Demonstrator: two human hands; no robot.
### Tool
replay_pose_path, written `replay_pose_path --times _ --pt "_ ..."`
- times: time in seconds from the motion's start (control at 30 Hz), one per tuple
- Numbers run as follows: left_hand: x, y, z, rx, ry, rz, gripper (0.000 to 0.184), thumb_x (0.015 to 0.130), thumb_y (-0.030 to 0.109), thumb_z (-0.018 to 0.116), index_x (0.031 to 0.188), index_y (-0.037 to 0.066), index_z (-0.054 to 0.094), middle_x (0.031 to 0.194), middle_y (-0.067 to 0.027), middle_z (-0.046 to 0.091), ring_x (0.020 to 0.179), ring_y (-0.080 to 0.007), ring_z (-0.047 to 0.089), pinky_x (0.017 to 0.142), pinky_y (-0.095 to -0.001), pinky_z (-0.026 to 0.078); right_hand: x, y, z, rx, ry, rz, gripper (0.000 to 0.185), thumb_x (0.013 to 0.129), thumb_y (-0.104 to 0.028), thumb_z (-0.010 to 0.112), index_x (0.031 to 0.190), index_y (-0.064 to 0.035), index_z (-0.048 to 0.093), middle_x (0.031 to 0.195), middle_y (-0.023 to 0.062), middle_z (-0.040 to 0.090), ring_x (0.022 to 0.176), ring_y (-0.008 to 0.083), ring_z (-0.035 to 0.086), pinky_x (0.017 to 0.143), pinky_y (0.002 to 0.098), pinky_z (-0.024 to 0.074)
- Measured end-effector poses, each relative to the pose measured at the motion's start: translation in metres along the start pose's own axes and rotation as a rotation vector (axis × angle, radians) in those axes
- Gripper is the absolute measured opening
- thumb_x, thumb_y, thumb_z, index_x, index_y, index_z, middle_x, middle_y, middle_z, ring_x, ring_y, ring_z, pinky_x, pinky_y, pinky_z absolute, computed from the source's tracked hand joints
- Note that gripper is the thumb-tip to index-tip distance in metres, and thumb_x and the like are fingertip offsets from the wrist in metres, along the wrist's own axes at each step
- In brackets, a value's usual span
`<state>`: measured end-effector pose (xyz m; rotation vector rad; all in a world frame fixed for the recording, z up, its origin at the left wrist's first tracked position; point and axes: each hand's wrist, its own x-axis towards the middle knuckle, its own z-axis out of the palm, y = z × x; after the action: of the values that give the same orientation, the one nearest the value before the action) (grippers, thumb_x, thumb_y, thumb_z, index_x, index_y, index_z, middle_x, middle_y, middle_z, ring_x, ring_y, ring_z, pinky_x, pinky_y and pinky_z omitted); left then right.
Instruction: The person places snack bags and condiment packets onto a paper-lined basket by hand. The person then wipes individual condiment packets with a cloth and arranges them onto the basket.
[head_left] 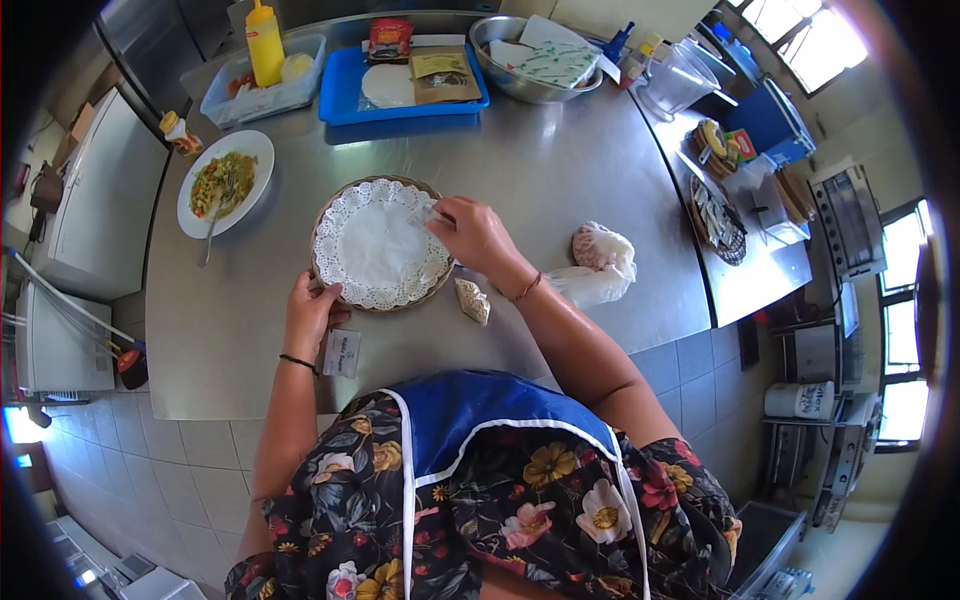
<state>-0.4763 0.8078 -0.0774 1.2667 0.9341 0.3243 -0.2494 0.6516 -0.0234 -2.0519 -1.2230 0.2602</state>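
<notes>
A round wicker basket (443, 278) lined with a white lacy paper doily (350, 215) sits on the steel table. My left hand (313, 308) grips its lower left rim, thumb on top and fingers partly hidden below. At the upper right edge my right hand (470, 232) pinches a small piece of clear plastic (424, 214) over the doily. Near the basket's lower right lies a small packet of pale bits (472, 301). A labelled packet (342, 353) rests below my left hand. To the right is a plastic bag with reddish contents (603, 250).
A white plate of food (258, 150) with cutlery stands at the left. Behind are a clear bin with a yellow bottle (263, 45), a blue tray (340, 107) with packets and a metal bowl (530, 86). A side counter (775, 270) at the right holds more baskets.
</notes>
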Motion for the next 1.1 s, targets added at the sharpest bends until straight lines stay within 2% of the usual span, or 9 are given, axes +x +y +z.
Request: replay_pose_path --times 0.17,0.4,0.53,0.57,0.7,0.83,0.93,1.03,1.1 --pt "-0.004 -0.004 0.005 -0.040 0.029 0.019 0.036 0.089 0.005 0.062 0.122 0.000 0.047 0.095 -0.0099 0.066 0.071 -0.0148 0.066 0.057 -0.0275 0.058 -0.024 -0.020 0.019 -0.061 -0.288 -0.384 0.023 0.085 -0.024 0.066 0.100 -0.0078 0.070 0.096 0.0121 0.067 0.088 0.0317 0.064 0.078 0.0408 0.0522" --pt "0.002 -0.006 0.010 -0.068 0.040 0.055 0.038 0.085 0.000 0.057 0.122 0.002 0.049 0.098 -0.0107 0.065 0.071 -0.0151 0.067 0.054 -0.0278 0.058 0.001 0.007 0.023 -0.168 -0.085 -0.367 0.022 0.085 -0.022 0.067 0.099 -0.0056 0.069 0.096 0.0109 0.068 0.094 0.0309 0.064 0.084 0.0419 0.0506" --pt "0.009 -0.016 0.013 0.023 0.098 0.260 0.045 0.081 -0.002 0.055 0.126 0.000 0.048 0.102 -0.0107 0.065 0.083 -0.0189 0.067 0.069 -0.0303 0.057 -0.012 0.002 0.044 -0.374 -0.029 -0.429 0.056 0.088 -0.044 0.063 0.130 -0.0077 0.056 0.134 0.0177 0.054 0.126 0.0359 0.048 0.105 0.0469 0.0380" --pt "0.014 -0.023 0.011 0.109 0.126 0.359 0.047 0.081 -0.002 0.055 0.127 0.000 0.047 0.104 -0.0113 0.065 0.088 -0.0198 0.066 0.074 -0.0309 0.055 -0.011 0.005 0.048 -0.426 -0.194 -0.310 0.072 0.089 -0.055 0.058 0.143 -0.0102 0.042 0.150 0.0203 0.035 0.139 0.0389 0.033 0.113 0.0512 0.0275" --pt "0.003 -0.007 0.015 0.221 0.201 0.570 0.057 0.079 -0.004 0.054 0.134 -0.002 0.043 0.114 -0.0143 0.063 0.104 -0.0217 0.062 0.089 -0.0330 0.049 -0.020 0.011 0.062 -0.375 -0.098 -0.372 0.075 0.088 -0.058 0.057 0.147 -0.0145 0.039 0.156 0.0177 0.025 0.144 0.0379 0.025 0.115 0.0554 0.0202" --pt "0.002 -0.007 0.015 0.257 0.240 0.601 0.059 0.078 -0.006 0.052 0.136 -0.004 0.041 0.120 -0.0193 0.059 0.107 -0.0274 0.061 0.091 -0.0352 0.048 -0.031 -0.010 0.036 -0.380 -0.256 -0.488 0.072 0.085 -0.054 0.061 0.147 -0.0231 0.040 0.159 0.0089 0.022 0.146 0.0321 0.021 0.116 0.0582 0.0135" --pt "0.001 -0.011 0.018 0.334 0.278 0.711 0.056 0.080 -0.007 0.052 0.135 -0.006 0.040 0.122 -0.0231 0.057 0.107 -0.0324 0.061 0.091 -0.0363 0.049 -0.041 0.008 0.054 -0.361 -0.128 -0.633 0.050 0.089 -0.033 0.060 0.137 -0.0230 0.052 0.153 0.0071 0.034 0.141 0.0255 0.034 0.113 0.0516 0.0251" --pt "-0.015 -0.003 0.026 0.455 0.292 0.954 0.052 0.087 -0.003 0.053 0.137 -0.008 0.039 0.123 -0.0232 0.055 0.106 -0.0309 0.061 0.088 -0.0364 0.050 -0.039 0.000 0.039 -0.261 0.061 -0.701 0.043 0.086 -0.017 0.052 0.128 -0.0207 0.059 0.133 0.0034 0.053 0.113 0.0194 0.055 0.094 0.0354 0.0414" --pt "-0.021 -0.003 0.022 0.612 0.340 0.998 0.054 0.089 -0.003 0.052 0.140 -0.008 0.036 0.126 -0.0221 0.053 0.106 -0.0292 0.060 0.086 -0.0358 0.050 -0.039 0.001 0.030 -0.244 0.075 -0.742 0.045 0.085 -0.017 0.053 0.130 -0.0182 0.057 0.130 0.0036 0.054 0.112 0.0194 0.055 0.092 0.0368 0.0426"
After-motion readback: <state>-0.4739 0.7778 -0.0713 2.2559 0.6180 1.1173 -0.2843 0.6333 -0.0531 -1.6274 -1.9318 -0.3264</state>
